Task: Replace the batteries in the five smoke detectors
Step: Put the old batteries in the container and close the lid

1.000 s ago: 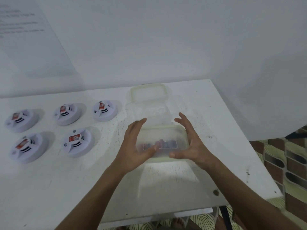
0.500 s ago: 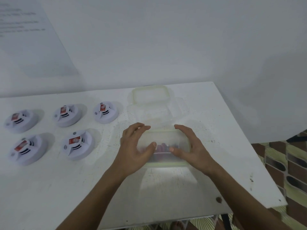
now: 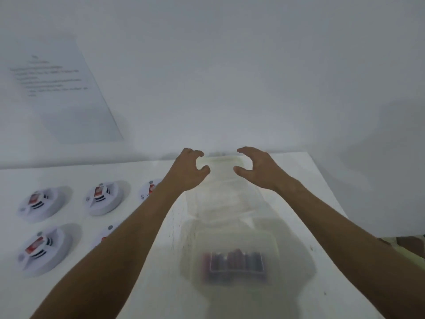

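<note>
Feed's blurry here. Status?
Both hands, left and right, open, reaching the far box. Battery box near, untouched. Detectors wait left. Nothing blocking.

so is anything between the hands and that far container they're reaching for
Nothing visible. The left hand and right hand flank the far container, fingers curled, apparently not gripping it. The battery container sits nearer, under the forearms.
</note>
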`<state>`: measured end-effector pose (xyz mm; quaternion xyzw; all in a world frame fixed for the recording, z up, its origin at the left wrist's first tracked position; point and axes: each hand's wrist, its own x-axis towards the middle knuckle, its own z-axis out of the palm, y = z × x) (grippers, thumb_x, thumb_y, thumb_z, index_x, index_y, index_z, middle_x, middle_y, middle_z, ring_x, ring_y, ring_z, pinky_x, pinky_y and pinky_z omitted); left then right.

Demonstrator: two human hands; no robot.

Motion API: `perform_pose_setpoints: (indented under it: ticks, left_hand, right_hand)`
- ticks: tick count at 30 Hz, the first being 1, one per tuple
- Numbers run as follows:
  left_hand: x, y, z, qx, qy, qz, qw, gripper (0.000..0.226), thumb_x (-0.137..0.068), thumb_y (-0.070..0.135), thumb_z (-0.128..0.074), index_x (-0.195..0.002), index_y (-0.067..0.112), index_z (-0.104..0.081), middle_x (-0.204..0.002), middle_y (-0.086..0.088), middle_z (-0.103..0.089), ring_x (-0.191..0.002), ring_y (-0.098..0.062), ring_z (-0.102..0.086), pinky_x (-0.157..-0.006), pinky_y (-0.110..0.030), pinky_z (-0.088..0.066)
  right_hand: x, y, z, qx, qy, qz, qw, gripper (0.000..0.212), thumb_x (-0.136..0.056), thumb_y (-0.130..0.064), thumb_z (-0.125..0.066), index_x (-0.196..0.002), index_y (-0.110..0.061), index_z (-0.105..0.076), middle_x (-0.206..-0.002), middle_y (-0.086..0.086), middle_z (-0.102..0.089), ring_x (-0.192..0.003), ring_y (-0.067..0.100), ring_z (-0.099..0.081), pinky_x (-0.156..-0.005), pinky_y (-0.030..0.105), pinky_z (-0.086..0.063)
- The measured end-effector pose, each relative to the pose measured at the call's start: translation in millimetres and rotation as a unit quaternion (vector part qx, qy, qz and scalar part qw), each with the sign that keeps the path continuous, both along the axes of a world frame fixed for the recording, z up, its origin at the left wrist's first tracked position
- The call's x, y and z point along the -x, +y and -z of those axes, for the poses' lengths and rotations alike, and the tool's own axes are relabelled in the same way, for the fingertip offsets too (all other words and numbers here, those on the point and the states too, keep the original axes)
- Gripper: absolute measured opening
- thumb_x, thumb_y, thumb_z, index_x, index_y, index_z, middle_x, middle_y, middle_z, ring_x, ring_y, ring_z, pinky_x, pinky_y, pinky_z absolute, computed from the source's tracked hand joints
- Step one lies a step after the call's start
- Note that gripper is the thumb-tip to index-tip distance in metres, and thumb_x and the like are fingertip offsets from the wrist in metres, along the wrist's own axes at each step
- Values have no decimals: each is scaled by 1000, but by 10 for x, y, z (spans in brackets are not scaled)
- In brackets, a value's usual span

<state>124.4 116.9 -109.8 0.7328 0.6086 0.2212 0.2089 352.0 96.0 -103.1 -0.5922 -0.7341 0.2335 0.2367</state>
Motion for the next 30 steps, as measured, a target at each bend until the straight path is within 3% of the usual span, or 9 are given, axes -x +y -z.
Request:
perform_pose_setpoints:
  ticks: [5,9,13,18,24,27,30]
  left_hand:
    - [-29,458,205,71,63,-16,995,57,-93,36,-58,-144,16,-43,-148,-11,-37,-137,-25,-36,-108,-33,-31]
    - [-68,616,375,124,112,-60,984,62,-92,42,-55,-144,11,-39,-144,-18,-37,-134,-35,-38,-106,-41,-36]
    - [-154,648,474,165,165,-109,966,68,-92,53,-50,-137,2,-40,-138,-19,-38,-127,-37,-37,-100,-41,-37]
    - [-251,679,480,162,58,-162,972,62,-88,42,-59,-133,3,-44,-134,-16,-45,-125,-35,-42,-98,-39,-39]
    - [-211,592,382,114,-107,-150,976,70,-93,31,-61,-150,7,-29,-149,-18,-35,-135,-32,-39,-108,-38,-39]
    - [-162,510,156,46,-142,-138,979,74,-94,34,-61,-154,14,-22,-153,-13,-30,-140,-28,-33,-110,-33,-30]
    - [-112,338,-45,2,-151,-137,979,75,-93,43,-59,-155,23,-22,-153,-7,-29,-137,-24,-36,-100,-28,-31]
  right_hand:
    - [2,532,278,74,-54,3,996,66,-96,-34,-65,-152,-11,-37,-161,8,-32,-151,19,-21,-120,29,-15]
    - [-9,731,421,129,-54,28,990,71,-94,-40,-65,-153,-14,-34,-159,14,-32,-149,27,-26,-120,38,-24]
    - [-8,854,479,180,-46,48,981,77,-91,-48,-66,-154,-20,-32,-158,11,-35,-148,29,-27,-118,45,-31]
    - [58,894,527,217,95,95,967,81,-81,-43,-77,-151,-29,-37,-154,6,-38,-143,25,-36,-113,39,-37]
    - [74,802,366,130,265,130,947,75,-83,-26,-78,-149,-24,-42,-155,-2,-39,-139,20,-40,-104,30,-38]
    - [72,676,115,74,306,139,939,69,-86,-23,-76,-147,-26,-44,-154,-4,-40,-128,15,-43,-99,30,-39]
    - [22,427,-120,39,314,115,942,67,-89,-23,-74,-147,-30,-43,-153,-13,-37,-126,11,-39,-101,28,-37]
